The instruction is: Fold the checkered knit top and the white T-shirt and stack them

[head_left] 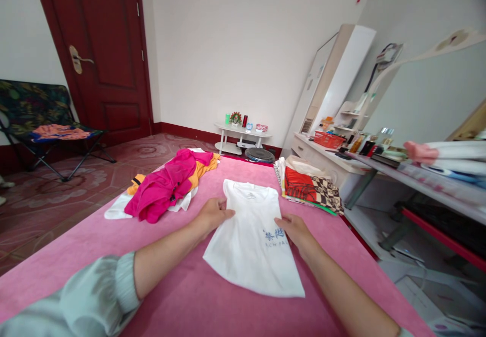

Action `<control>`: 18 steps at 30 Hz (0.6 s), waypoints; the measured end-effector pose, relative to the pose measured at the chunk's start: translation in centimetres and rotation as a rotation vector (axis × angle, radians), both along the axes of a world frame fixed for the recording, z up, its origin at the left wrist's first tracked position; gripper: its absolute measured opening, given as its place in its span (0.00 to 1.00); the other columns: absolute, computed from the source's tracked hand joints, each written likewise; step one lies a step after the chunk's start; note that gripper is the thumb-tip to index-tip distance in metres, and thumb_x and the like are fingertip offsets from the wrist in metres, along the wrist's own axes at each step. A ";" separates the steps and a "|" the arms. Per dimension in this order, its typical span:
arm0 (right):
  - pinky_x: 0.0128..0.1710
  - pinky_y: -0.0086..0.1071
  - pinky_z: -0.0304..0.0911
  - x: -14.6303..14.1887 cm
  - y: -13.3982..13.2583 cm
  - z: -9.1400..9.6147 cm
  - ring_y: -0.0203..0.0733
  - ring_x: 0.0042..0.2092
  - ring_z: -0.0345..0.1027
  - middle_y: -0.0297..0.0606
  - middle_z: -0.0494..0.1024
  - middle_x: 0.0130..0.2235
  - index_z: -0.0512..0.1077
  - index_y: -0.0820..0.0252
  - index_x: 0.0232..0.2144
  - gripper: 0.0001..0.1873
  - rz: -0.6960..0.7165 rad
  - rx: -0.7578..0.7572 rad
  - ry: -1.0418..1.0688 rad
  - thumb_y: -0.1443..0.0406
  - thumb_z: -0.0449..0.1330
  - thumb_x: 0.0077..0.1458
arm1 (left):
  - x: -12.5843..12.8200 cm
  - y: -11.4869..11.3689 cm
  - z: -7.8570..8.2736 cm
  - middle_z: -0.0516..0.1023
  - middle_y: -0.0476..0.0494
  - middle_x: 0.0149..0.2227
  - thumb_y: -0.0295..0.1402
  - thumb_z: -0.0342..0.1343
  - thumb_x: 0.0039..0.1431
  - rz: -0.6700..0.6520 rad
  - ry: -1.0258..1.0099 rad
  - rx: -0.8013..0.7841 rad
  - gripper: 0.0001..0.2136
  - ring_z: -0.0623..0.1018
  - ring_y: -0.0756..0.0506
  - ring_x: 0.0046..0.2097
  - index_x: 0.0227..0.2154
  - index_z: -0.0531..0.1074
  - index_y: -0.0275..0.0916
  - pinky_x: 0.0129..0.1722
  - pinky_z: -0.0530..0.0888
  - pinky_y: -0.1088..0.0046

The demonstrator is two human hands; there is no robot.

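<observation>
A white T-shirt (250,256) with blue lettering on one side lies on the pink bed cover (170,281), its sides folded in and its collar pointing away from me. My left hand (217,216) pinches the shirt's left edge below the shoulder, thumb on top. On the opposite edge, my right hand (296,229) grips the fabric close to the lettering, thumb on top as well. The fingers of both hands are partly hidden under the cloth. The lower part of the shirt spreads toward me, its hem slightly curved.
Left of the shirt is a loose heap of magenta clothes (167,185) with yellow and white ones. A stack of folded clothes (304,182) sits at the far right corner. Beyond stand a small white table (243,133), a dressing table (334,157) and a folding chair (41,99).
</observation>
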State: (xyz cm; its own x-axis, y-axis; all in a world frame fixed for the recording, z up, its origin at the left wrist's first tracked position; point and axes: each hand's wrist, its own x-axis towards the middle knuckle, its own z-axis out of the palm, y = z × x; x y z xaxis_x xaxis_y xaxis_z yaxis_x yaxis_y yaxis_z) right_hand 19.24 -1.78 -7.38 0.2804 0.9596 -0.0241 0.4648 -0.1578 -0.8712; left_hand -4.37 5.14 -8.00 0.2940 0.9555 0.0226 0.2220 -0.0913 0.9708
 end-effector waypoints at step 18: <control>0.40 0.37 0.68 -1.9 1.8 -2.9 0.48 0.39 0.73 0.40 0.79 0.39 0.71 0.63 0.43 0.23 0.040 0.247 0.158 0.66 0.62 0.40 | 7.5 1.3 -0.9 0.75 0.50 0.30 0.25 0.45 0.56 0.076 -0.157 0.430 0.18 0.75 0.51 0.29 0.50 0.63 0.40 0.32 0.70 0.77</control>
